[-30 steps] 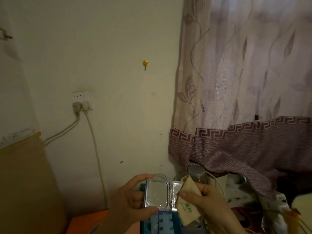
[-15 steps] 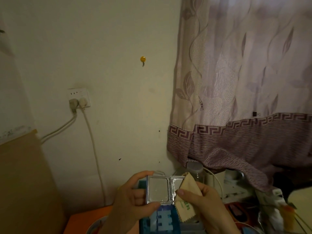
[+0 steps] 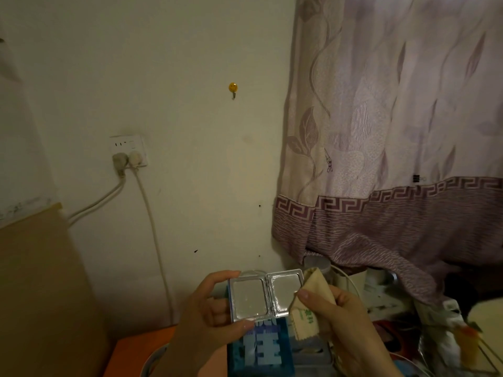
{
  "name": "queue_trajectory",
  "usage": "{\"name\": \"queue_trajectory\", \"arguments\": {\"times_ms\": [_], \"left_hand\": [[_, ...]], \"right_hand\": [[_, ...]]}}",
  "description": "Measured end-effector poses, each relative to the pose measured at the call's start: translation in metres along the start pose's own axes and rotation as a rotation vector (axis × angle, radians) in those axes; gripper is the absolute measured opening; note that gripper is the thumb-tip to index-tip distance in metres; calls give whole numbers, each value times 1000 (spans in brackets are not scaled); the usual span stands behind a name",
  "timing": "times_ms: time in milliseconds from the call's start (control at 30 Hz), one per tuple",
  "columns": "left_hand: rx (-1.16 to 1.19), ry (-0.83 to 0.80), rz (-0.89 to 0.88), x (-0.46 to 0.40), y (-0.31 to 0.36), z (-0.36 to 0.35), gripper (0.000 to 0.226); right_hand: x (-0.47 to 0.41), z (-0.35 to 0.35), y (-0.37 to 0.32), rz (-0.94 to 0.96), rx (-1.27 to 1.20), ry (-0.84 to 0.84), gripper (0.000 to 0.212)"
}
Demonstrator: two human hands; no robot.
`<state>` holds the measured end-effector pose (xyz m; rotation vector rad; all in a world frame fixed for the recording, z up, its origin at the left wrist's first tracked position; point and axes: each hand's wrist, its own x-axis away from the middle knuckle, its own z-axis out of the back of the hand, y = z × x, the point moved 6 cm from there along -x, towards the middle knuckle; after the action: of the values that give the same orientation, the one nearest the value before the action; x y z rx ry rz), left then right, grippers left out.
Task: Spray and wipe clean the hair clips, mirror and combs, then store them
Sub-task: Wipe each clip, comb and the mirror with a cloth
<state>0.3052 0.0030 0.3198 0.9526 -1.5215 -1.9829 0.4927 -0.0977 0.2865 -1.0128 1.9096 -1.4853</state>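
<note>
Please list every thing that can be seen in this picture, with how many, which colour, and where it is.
folding mirror: 1, silver, two panels open, bottom centre, held up
cloth: 1, beige with green print, against the mirror's right panel
blue box: 1, blue with pale print, below the mirror
wall hook: 1, yellow, on the wall, centre
wall socket: 1, white, left wall, two plugs in it
cables: 2, pale, hanging down from the socket
curtain: 1, lilac with leaf pattern and purple border, right
binder clip: 1, black, on the curtain
orange surface: 1, bottom left
left hand: 1, grips the mirror's left panel
right hand: 1, pinches the cloth
</note>
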Motion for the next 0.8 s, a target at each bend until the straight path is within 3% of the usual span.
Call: {"name": "queue_trajectory", "arguments": {"times_ms": [167,267,300,500,800], "left_hand": [[-5,-83,111,-3,9,3,65],[-158,-54,80,-13,21,6,26],[-177,-61,77,-17,25,5,22],[-197,-180,77,-34,33,-14,19],[-133,-126,99,-41,26,-16,10]], "right_hand": [[-2,-2,-22,65,172,-59,17],[-6,-6,-33,100,258,-116,14],[-6,-9,-37,103,282,-143,13],[-9,-23,-45,116,432,-248,23],[-15,-25,-47,129,378,-245,31]]}}
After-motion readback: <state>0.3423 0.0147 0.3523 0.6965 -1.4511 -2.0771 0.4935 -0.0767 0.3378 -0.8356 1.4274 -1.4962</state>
